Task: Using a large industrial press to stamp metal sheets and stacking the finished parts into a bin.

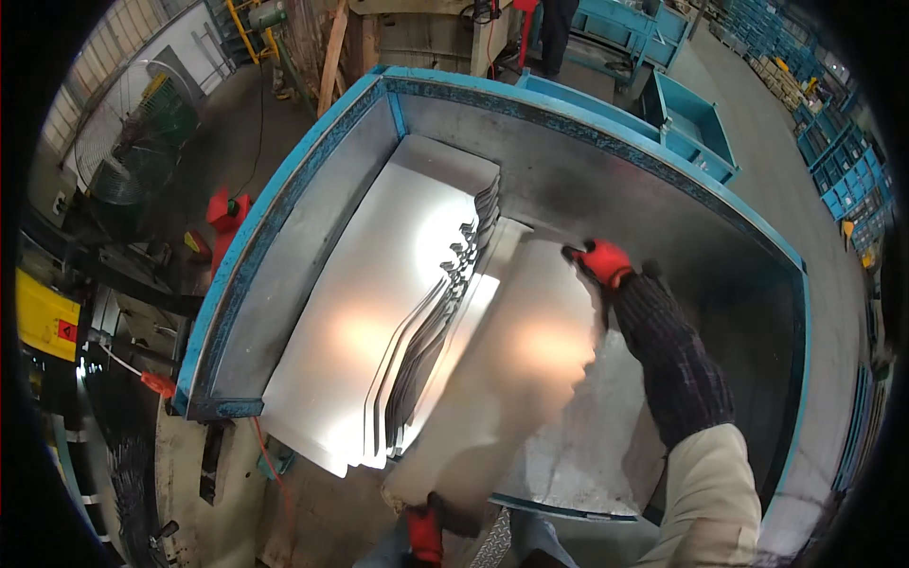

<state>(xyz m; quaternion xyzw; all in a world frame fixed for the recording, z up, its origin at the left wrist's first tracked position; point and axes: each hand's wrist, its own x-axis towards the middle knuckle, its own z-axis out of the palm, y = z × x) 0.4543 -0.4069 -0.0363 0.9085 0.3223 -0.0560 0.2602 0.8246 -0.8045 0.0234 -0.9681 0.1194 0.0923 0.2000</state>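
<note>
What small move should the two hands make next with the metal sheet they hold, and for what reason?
Probably ease the held metal sheet left toward the stack of sheets: the left hand and right hand have it at opposite ends, it slants much as the stack does, and its notched edge likewise faces right.

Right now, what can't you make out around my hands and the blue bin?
All in the head view:
Left hand: forearm cut off by the picture's lower edge; any fingers under the metal sheet, hidden by it.
Right hand: any fingers behind that sheet, hidden by it.
Blue bin: floor under the stacked sheets, covered by them.
</note>
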